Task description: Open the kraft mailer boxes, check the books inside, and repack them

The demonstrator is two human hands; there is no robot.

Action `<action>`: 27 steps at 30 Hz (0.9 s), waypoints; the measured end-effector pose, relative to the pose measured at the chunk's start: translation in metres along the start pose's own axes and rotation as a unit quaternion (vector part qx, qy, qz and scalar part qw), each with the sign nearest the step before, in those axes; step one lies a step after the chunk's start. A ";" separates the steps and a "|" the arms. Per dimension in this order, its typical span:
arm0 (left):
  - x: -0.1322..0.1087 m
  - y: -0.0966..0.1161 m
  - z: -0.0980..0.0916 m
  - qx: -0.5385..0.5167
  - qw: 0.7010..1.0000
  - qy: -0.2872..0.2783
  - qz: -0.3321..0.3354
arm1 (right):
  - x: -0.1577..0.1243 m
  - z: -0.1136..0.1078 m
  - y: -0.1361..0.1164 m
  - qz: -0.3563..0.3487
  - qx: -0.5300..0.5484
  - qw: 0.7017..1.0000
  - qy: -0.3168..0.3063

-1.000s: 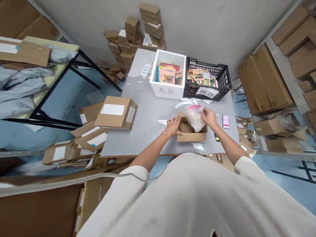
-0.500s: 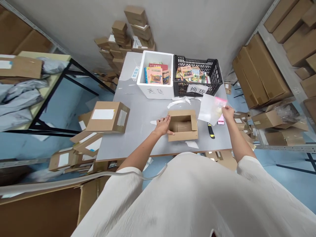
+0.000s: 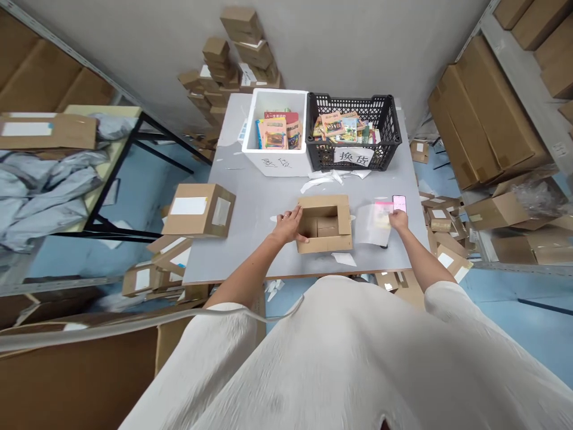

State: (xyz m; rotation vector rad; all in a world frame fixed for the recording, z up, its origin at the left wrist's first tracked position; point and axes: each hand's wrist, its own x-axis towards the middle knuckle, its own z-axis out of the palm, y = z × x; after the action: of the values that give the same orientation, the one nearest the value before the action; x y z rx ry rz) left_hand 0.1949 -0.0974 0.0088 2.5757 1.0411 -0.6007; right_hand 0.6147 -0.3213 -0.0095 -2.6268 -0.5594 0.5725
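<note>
An open cardboard box (image 3: pixel 326 244) stands on the grey table, with nothing visible inside. My left hand (image 3: pixel 287 226) grips its left wall, thumb at the near corner. Pinched in my right hand (image 3: pixel 398 220) is a thin, partly see-through white sheet with a pink strip (image 3: pixel 367 226), right of the box; whether it is paper or a plastic bag I cannot tell. A phone with a lit screen (image 3: pixel 399 203) lies just beyond that hand. The sheet covers nearly all of the cutter.
Behind the box stand a white foam bin (image 3: pixel 280 162) and a black plastic crate (image 3: pixel 320 156), both holding books. Paper scraps (image 3: pixel 329 178) lie before them. A closed carton (image 3: pixel 185 226) sits at the table's left edge. Cartons are heaped on the floor either side.
My right hand has brought the sheet lower and nearer the table, over the cutter, uncovering more of the phone. My left hand stays on the box. The view has shifted slightly.
</note>
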 end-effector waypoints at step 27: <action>-0.017 -0.005 0.036 -0.097 0.987 0.121 0.035 | -0.063 0.076 -0.026 -0.306 0.096 0.937 -0.141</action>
State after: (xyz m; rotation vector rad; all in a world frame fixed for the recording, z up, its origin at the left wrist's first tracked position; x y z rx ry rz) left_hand 0.1710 -0.1193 -0.0151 2.5418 1.0202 -0.1598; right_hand 0.5189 -0.3064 -0.0421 -2.0349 -1.2751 0.7473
